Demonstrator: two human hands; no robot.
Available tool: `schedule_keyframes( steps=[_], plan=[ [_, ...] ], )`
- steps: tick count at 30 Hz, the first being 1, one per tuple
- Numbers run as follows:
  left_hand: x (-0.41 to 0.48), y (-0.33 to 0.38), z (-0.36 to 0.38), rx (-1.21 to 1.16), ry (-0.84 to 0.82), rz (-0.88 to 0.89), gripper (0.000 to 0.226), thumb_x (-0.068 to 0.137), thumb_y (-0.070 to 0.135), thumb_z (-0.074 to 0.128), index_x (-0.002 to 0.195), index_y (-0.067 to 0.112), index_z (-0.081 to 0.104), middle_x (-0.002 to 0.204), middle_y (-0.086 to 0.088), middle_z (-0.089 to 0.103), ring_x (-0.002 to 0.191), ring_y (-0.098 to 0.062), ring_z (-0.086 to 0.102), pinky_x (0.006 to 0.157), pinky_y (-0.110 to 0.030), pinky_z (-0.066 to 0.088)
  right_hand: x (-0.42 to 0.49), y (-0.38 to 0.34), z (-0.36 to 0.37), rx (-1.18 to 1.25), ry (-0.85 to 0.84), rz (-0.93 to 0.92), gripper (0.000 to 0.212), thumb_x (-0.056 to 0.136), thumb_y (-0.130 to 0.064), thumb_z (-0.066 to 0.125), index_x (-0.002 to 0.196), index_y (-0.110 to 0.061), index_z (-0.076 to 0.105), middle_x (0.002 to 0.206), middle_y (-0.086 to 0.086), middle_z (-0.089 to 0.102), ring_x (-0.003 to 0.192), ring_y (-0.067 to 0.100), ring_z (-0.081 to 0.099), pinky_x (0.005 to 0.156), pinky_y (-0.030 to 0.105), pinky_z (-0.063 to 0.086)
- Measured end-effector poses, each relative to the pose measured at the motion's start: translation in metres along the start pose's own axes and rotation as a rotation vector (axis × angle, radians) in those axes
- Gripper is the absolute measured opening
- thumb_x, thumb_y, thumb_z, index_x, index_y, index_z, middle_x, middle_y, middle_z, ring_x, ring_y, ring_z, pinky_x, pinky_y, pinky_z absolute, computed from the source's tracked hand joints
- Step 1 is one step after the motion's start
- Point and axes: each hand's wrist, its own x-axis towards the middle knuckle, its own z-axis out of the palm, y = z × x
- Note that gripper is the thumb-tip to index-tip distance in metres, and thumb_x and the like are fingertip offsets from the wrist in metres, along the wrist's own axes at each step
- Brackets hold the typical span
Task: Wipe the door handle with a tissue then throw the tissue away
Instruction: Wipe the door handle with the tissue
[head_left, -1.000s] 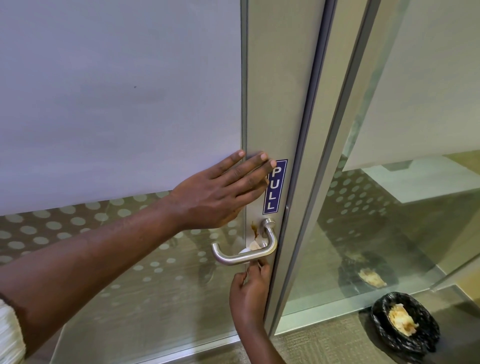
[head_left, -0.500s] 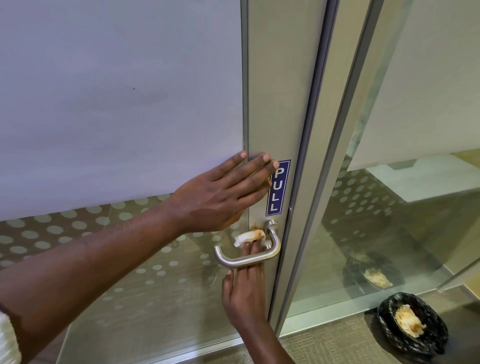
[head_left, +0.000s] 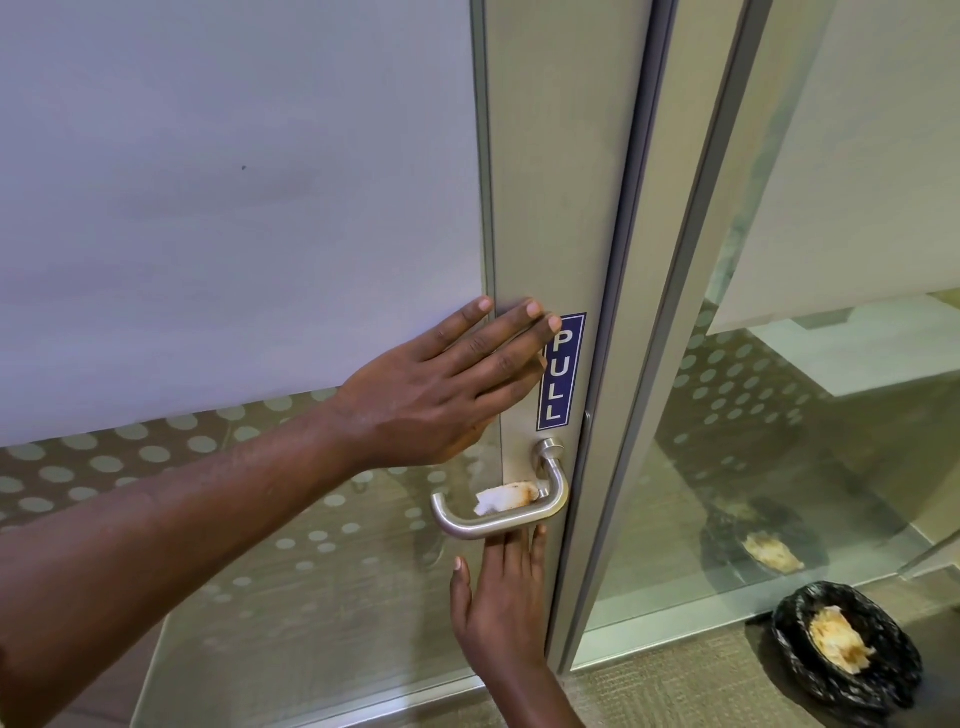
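Observation:
A brushed-metal lever door handle (head_left: 557, 480) sits on the grey door stile below a blue PULL sticker (head_left: 561, 371). A crumpled white tissue (head_left: 506, 497) with a brown stain shows just above the handle's bar, between bar and door. My right hand (head_left: 498, 608) reaches up from below. Its fingers are straight and pass behind the bar to the tissue, and the fingertips are hidden. My left hand (head_left: 441, 395) lies flat and open on the door, just above the handle.
A small bin lined with a black bag (head_left: 893, 670) stands on the carpet at the lower right, holding a stained used tissue (head_left: 839, 647). The glass panel (head_left: 779, 467) beside the door reflects the bin. The door glass is frosted above and dotted below.
My right hand went from pinching the tissue under the bar to reaching up behind it with straight fingers. The tissue rose above the bar. My left hand stayed in place.

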Motion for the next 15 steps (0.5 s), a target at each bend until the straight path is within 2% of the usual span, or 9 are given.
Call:
schedule_keyframes(
  steps=[2, 5, 7, 10, 12, 15],
  plan=[
    [0.0, 0.0, 0.001, 0.002, -0.007, 0.002, 0.068, 0.106, 0.033, 0.047, 0.164, 0.006, 0.023, 0.172, -0.022, 0.013, 0.16, -0.038, 0.009, 0.131, -0.051, -0.002, 0.012, -0.008, -0.008, 0.05, 0.043, -0.03, 0.065, 0.096, -0.041, 0.051, 0.149, -0.005, 0.038, 0.153, 0.019, 0.041, 0.148, 0.037, 0.029, 0.121, 0.051, 0.017],
    [-0.001, 0.0, 0.002, 0.006, -0.011, 0.004, 0.068, 0.107, 0.033, 0.046, 0.164, 0.006, 0.021, 0.172, -0.022, 0.012, 0.16, -0.038, 0.009, 0.131, -0.051, -0.001, 0.039, -0.016, -0.02, 0.133, 0.138, -0.06, 0.079, 0.094, -0.041, 0.052, 0.155, -0.001, 0.023, 0.163, 0.025, 0.015, 0.153, 0.039, 0.006, 0.125, 0.044, 0.004],
    [-0.001, 0.0, 0.003, -0.002, -0.012, 0.005, 0.068, 0.107, 0.033, 0.046, 0.164, 0.005, 0.022, 0.172, -0.022, 0.012, 0.16, -0.038, 0.009, 0.131, -0.051, 0.0, 0.044, -0.015, -0.022, 0.13, 0.143, -0.064, 0.081, 0.093, -0.041, 0.055, 0.155, 0.002, 0.025, 0.164, 0.026, 0.011, 0.153, 0.04, 0.001, 0.125, 0.043, 0.001],
    [-0.001, 0.0, 0.003, 0.002, -0.008, 0.002, 0.067, 0.107, 0.033, 0.045, 0.164, 0.005, 0.023, 0.172, -0.022, 0.012, 0.16, -0.038, 0.009, 0.131, -0.052, 0.0, 0.024, -0.009, -0.009, 0.069, 0.09, -0.054, 0.071, 0.09, -0.033, 0.06, 0.146, 0.006, 0.04, 0.156, 0.029, 0.031, 0.151, 0.04, 0.014, 0.123, 0.05, 0.012],
    [-0.001, 0.0, 0.004, 0.004, -0.009, 0.005, 0.066, 0.108, 0.032, 0.044, 0.163, 0.005, 0.023, 0.172, -0.022, 0.011, 0.16, -0.038, 0.008, 0.131, -0.052, -0.001, 0.006, -0.009, -0.003, 0.04, 0.019, -0.007, 0.059, 0.092, -0.035, 0.058, 0.138, 0.001, 0.052, 0.148, 0.024, 0.047, 0.148, 0.036, 0.027, 0.12, 0.055, 0.019],
    [-0.001, 0.0, 0.003, 0.005, -0.013, 0.004, 0.066, 0.108, 0.032, 0.043, 0.164, 0.004, 0.021, 0.172, -0.022, 0.012, 0.16, -0.039, 0.008, 0.131, -0.052, -0.001, -0.002, -0.012, -0.003, 0.048, -0.009, 0.041, 0.058, 0.095, -0.041, 0.052, 0.138, -0.002, 0.051, 0.147, 0.017, 0.049, 0.147, 0.031, 0.032, 0.122, 0.053, 0.017]
  ],
)
